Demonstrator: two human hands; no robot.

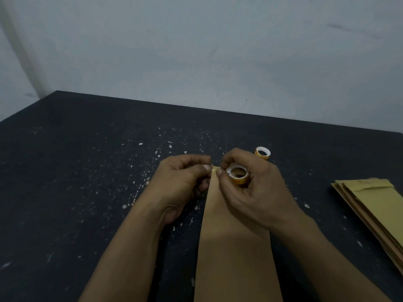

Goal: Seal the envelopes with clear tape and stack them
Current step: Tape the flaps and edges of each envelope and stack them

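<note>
**Head view.** 1 brown envelope (233, 247) is lying flat on the dark table (87, 182), directly in front of the person and partly under both wrists. The left hand (185, 177) is pinching the free end of a short strip of tape (214, 169) between thumb and forefinger, with the other fingers curled in. The right hand (255, 192) is gripping the tape roll (238, 175), its fingers wrapped round the ring and its thumb tip pressing where the strip is leaving it. The strip is hanging just above the envelope's far end.

**Orientation.** The envelope's long axis is running away from the person, leaning slightly left toward the far end. Its near end is passing out of the bottom of the view. The far end is probably the flap end, but the hands are hiding the flap.

**Hazards (judged).**
- The short strip is at risk of curling onto itself or clinging to a fingertip.
- No cutter is showing, so tearing by hand is likely to leave a ragged or stretched end.
- Nothing is pinning the envelope, so a sideways pull could be skewing it as the tape lands crooked.

A 2nd roll (262, 153) is sitting just beyond the right hand, and a stack of envelopes (375, 205) is lying well apart at the right.
</note>
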